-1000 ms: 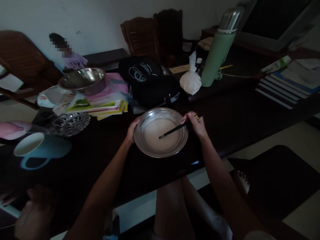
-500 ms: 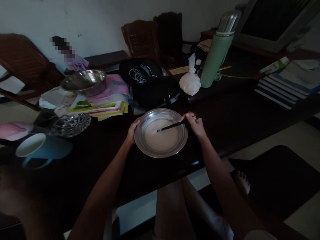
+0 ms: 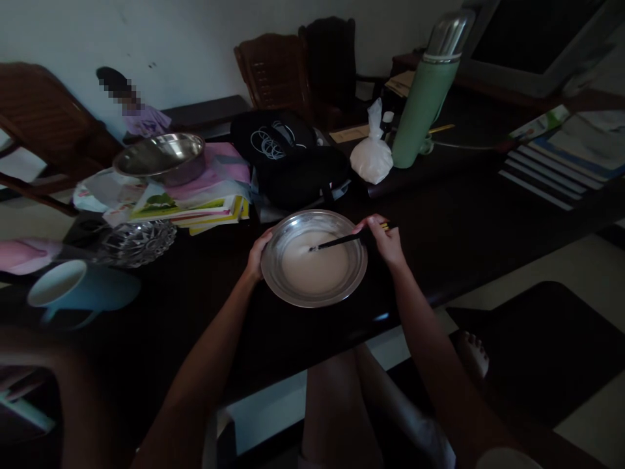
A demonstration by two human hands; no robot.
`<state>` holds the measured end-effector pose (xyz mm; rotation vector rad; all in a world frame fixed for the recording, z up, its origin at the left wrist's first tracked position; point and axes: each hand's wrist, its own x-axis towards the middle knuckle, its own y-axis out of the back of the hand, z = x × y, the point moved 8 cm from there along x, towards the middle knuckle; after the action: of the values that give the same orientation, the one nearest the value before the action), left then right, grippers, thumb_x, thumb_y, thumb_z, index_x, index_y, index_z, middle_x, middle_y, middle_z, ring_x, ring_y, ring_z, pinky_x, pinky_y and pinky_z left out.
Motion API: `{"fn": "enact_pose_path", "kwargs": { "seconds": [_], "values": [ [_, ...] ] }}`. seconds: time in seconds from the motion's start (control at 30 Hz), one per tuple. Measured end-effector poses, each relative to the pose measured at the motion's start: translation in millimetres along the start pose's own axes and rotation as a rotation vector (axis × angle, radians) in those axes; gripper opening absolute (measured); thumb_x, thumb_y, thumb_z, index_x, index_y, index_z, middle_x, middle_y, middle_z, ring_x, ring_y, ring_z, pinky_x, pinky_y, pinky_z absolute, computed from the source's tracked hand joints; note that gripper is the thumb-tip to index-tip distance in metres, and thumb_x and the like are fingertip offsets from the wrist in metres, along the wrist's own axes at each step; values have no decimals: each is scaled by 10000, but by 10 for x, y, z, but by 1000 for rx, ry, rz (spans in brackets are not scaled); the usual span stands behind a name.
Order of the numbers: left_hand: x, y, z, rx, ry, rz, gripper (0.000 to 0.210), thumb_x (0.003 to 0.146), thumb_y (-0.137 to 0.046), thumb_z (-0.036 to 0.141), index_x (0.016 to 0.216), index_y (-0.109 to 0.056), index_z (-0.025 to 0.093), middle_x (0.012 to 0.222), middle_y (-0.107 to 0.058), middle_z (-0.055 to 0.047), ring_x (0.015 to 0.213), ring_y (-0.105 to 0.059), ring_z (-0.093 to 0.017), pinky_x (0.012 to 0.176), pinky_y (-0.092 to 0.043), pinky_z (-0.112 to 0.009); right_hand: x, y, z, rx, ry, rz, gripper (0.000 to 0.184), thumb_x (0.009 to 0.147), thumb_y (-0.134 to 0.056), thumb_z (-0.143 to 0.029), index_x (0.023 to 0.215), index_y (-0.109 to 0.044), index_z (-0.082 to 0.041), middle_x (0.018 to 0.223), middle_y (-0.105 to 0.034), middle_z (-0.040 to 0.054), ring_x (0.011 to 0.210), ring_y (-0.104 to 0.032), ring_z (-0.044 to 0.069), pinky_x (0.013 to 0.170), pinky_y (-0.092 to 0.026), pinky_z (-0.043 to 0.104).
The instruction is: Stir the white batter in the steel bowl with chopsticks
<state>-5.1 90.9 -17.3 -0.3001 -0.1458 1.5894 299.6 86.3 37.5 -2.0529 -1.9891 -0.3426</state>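
One dark table carried a steel bowl of pale batter at its near edge. Beyond stood a green flask. Left hand cupped the bowl's rim; right hand pinched chopsticks, tips dipped in the batter.

At frame centre a shiny metal bowl holds a matt, pale liquid. The desk is dark, glossy wood. Upper right, the flask has a matt green body and a polished steel cap. Upper left, a second metal bowl rests on glossy paper books.
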Motion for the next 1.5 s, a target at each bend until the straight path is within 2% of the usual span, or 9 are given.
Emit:
{"fn": "enact_pose_path", "kwargs": {
  "seconds": [0.13, 0.33, 0.53, 0.73, 0.83, 0.97, 1.17, 1.37, 1.5],
  "values": [
    [-13, -3, 2, 5, 4, 0, 390, 733, -663, 431, 1029, -728, 186, 1059, -762, -73, 1156, -639, -319, 983, -494, -416, -3, 128, 57, 82, -27, 128, 423, 916, -540, -558, 672, -666, -236, 548, -679, -14, 550, -637, 153, 635, -519, 303],
    [0, 5, -5, -9, -1, 1, 372, 721, -679, 428, 994, -725, 179, 1029, -759, -74, 1154, -636, -320, 974, -500, -404, -4, -66, -33, -34, 8, -68, 445, 873, -579, -608, 674, -693, -228, 625, -710, 12, 664, -689, 182, 705, -547, 329],
    [24, 51, -46, -13, 17, 19, 396, 712, -691, 432, 1016, -717, 179, 991, -759, -68, 1126, -647, -319, 955, -502, -404, -2, 143, 40, 40, -21, 151, 445, 890, -544, -614, 687, -651, -233, 562, -681, -6, 555, -653, 161, 643, -548, 317],
    [19, 47, -39, -34, 4, 11, 390, 700, -711, 436, 996, -736, 183, 1017, -767, -56, 1113, -654, -318, 944, -504, -401, -14, -59, -37, -38, 14, -85, 431, 891, -574, -578, 669, -695, -229, 635, -712, 18, 675, -683, 177, 719, -540, 323],
    [11, 35, -36, -39, 10, 4, 369, 720, -704, 434, 994, -741, 191, 1013, -770, -53, 1110, -659, -312, 947, -506, -401, -1, 7, -44, -33, 36, 2, 407, 896, -583, -557, 681, -692, -230, 667, -725, 16, 694, -686, 175, 725, -538, 320],
    [13, 28, -23, -22, -2, -6, 371, 737, -695, 435, 1014, -743, 193, 1046, -767, -57, 1124, -655, -310, 967, -503, -401, -1, 151, 34, 60, 0, 149, 431, 911, -537, -582, 680, -654, -237, 548, -669, -14, 540, -636, 153, 635, -527, 306],
    [25, 37, -38, -29, -3, -10, 345, 739, -687, 427, 989, -742, 195, 1030, -766, -58, 1146, -647, -309, 991, -497, -404, -8, -66, -20, -38, -2, -85, 439, 881, -566, -608, 683, -685, -234, 620, -707, 12, 651, -681, 181, 705, -547, 333],
    [23, 34, -29, -23, -18, -1, 341, 753, -665, 413, 1003, -747, 197, 1048, -768, -54, 1137, -651, -307, 979, -504, -408, 0, 123, 23, 32, -4, 135, 429, 909, -540, -577, 673, -649, -237, 569, -683, -8, 567, -657, 158, 643, -544, 311],
    [34, 63, -50, -16, -2, 20, 357, 747, -663, 413, 1019, -745, 196, 1034, -770, -54, 1127, -655, -308, 972, -506, -407, -5, 24, 35, 13, -24, 8, 432, 898, -553, -591, 682, -668, -235, 571, -686, -7, 579, -662, 162, 670, -546, 317]
  ]
}}
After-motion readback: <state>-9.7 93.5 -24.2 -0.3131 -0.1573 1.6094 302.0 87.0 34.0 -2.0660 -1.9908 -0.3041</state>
